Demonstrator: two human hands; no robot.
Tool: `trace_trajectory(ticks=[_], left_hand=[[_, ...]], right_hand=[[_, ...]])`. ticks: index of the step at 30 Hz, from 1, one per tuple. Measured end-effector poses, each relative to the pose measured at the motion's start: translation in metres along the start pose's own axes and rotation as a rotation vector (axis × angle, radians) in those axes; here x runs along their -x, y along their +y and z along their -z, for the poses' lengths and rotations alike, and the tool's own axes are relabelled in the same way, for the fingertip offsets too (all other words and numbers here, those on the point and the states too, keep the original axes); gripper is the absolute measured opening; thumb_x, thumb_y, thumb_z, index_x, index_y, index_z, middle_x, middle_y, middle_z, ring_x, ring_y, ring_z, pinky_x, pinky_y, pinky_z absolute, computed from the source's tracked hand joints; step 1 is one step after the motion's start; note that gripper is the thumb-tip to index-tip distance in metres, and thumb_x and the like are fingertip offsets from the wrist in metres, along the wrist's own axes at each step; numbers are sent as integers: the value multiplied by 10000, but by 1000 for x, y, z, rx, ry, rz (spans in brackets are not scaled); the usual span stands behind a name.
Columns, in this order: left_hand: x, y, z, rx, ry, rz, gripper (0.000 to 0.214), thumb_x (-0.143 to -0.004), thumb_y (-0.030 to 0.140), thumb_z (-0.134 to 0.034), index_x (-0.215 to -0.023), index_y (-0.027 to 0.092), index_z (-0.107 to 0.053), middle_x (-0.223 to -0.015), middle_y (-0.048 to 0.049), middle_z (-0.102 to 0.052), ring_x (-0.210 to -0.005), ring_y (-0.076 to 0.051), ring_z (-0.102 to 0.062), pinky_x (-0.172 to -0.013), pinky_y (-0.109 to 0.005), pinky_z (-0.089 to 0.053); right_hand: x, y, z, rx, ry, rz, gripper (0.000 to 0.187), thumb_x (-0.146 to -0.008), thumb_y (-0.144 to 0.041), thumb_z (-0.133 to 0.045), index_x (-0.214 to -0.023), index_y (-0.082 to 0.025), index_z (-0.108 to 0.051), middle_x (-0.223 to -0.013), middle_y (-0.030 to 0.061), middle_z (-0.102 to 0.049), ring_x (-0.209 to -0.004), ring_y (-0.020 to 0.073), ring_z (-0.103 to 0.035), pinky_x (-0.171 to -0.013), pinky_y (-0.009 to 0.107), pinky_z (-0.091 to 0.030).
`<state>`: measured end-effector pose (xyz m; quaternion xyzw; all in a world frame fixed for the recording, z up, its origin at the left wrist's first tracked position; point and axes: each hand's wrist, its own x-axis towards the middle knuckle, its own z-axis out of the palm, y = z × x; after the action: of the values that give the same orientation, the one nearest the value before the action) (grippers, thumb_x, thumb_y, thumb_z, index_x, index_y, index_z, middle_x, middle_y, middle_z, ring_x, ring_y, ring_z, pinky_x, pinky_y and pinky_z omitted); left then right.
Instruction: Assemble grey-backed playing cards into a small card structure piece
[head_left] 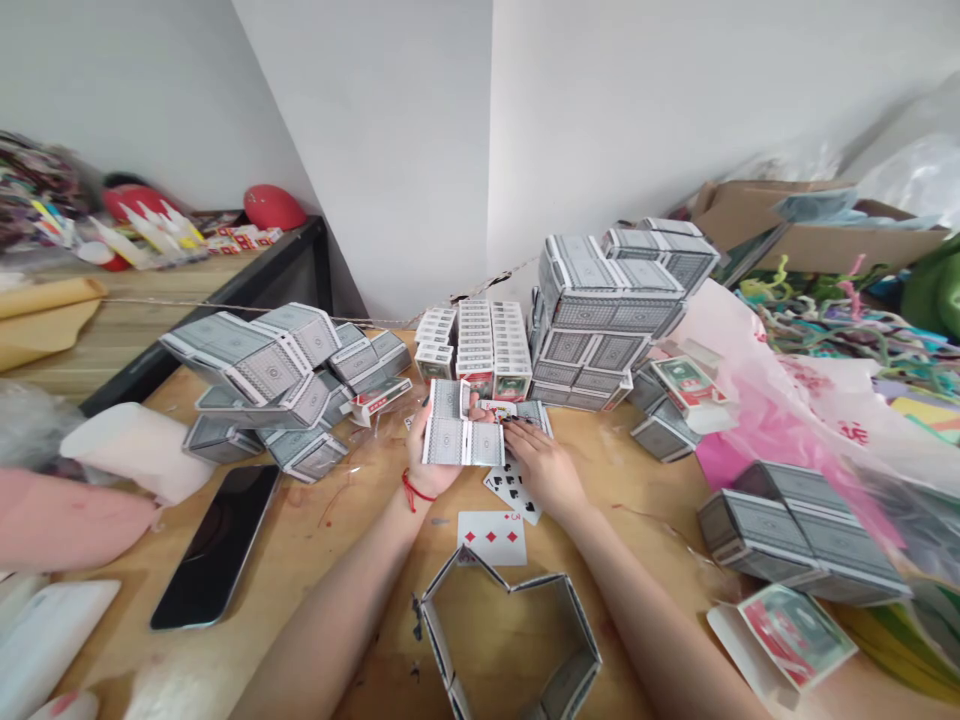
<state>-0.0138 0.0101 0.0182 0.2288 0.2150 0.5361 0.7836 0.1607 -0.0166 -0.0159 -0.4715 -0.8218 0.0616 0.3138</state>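
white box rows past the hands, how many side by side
3: the left row, the middle row and the right row, which is beside the grey stack. That stack may hide more.

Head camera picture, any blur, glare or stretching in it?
Head view: the joined cards in the left hand are fairly sharp; the three of diamonds reads clearly; plastic at upper right looks soft and stretched; pale glare whitens the tabletop at lower left.

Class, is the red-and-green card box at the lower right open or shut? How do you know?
Open: the card box has its white flap sticking out leftward.
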Motion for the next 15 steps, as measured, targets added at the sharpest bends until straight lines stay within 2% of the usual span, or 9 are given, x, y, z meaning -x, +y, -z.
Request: trace_trajectory(ticks=[6,9,13,15], left_hand=[[-1,2,-1,70,7,-21,461,-763,457,-419,-993,99,-598,-827,-93,-646,-927,-261,-586,-871,-432,-420],[-2,2,3,118,6,6,449,-725,399,-427,-1004,86,-587,-809,-92,-648,-919,-269,-589,-846,-426,-433],[-5,0,9,99,80,-10,377,-665,290,-446,-956,101,-594,-804,-86,-658,-888,-259,-608,-803,-406,-455],[-6,-3,10,48,120,-27,337,-657,247,-459,-929,107,-599,-825,-82,-662,-869,-243,-617,-786,-380,-466]], right_hand=[[6,8,4,-89,87,-22,389,-812,-56,-360,-1113,-188,-569,-1113,77,-620,-1091,186,-536,-949,366,-433],[8,9,4,-80,173,-60,379,-802,-65,-370,-1094,-190,-577,-1088,82,-629,-1054,198,-555,-920,382,-445],[8,9,6,-77,249,-92,332,-794,-86,-402,-1023,-201,-614,-1013,84,-654,-993,217,-573,-860,411,-464],[7,9,9,-101,344,-137,295,-797,-101,-419,-952,-215,-643,-987,74,-658,-970,209,-574,-861,411,-458]])
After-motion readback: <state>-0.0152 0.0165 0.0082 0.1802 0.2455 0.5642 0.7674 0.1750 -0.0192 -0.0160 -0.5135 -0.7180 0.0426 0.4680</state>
